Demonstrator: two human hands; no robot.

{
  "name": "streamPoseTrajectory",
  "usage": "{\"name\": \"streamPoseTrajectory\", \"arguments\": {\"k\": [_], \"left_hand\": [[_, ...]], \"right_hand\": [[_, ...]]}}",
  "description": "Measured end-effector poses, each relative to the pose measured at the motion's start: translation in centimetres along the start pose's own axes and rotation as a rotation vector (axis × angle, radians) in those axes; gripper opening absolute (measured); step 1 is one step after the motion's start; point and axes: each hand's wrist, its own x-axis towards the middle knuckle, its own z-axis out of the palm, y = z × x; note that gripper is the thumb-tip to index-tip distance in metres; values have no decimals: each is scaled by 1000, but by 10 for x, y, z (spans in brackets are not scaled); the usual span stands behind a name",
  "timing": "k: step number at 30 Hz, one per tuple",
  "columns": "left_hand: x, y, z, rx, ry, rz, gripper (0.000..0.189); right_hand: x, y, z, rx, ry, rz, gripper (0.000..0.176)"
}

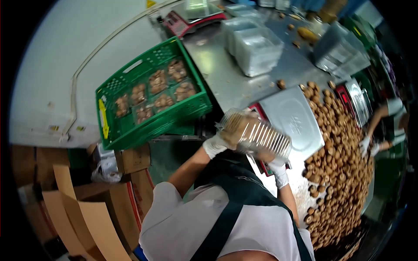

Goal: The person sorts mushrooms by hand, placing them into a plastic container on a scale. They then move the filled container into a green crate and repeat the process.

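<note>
In front of my apron, my left hand [217, 144] and my right hand [275, 164], both in white gloves, hold a clear plastic container [261, 135] from its two ends. Its ribbed side faces up, and brownish contents show blurred through its left part. The container hangs over the near left edge of a scale with a flat metal plate [292, 119] and a red body. Left of my hands, a green crate [161, 124] holds several clear packs of brown mushrooms [157, 81].
Loose mushrooms [335, 174] cover the table's right side. Stacked clear trays [257, 50] stand at the back, beside another red scale [178, 24]. At right, a co-worker's gloved hands [369, 147] touch the pile. Open cardboard boxes [100, 217] lie at lower left.
</note>
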Motion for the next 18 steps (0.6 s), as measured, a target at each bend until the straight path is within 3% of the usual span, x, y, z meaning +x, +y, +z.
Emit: {"name": "streamPoseTrajectory", "arguments": {"k": [1, 2, 3, 4, 5, 6, 7, 8, 10, 12, 14, 16, 18], "left_hand": [[-15, -5, 11, -506, 132, -127, 54], [-34, -14, 19, -1019, 262, -237, 53], [-30, -13, 6, -1145, 362, -341, 58], [-25, -12, -1, -1181, 374, -278, 58], [-22, -9, -14, -1159, 517, -369, 54], [-19, -6, -28, -1135, 662, -462, 51], [-22, -5, -50, -1064, 761, -527, 45], [-29, 3, -79, -1067, 732, -558, 42], [-45, 9, -134, -489, 946, -529, 37], [-66, 31, -198, 136, 1027, -601, 34], [-113, 30, -268, 364, 1172, -651, 41], [-159, 28, -326, 359, 1326, -657, 47], [-249, 3, -398, 473, 1286, -853, 63]], "right_hand": [[3, 0, 11, -721, -111, -199, 36], [10, 2, 26, -525, -107, -191, 35], [14, -9, 46, -198, -72, -91, 31], [17, -20, 61, 125, -36, 19, 27], [29, -16, 60, -251, -178, -207, 24], [33, -26, 73, -216, -191, -69, 17], [37, -27, 79, -208, -218, -82, 17], [41, -28, 84, -199, -242, -96, 16], [45, -25, 82, -327, -300, -160, 16], [47, -24, 76, -438, -333, -120, 17], [48, -20, 68, -445, -346, -57, 16], [46, -13, 63, -423, -326, -35, 16], [43, -5, 61, -455, -317, 66, 18]]}}
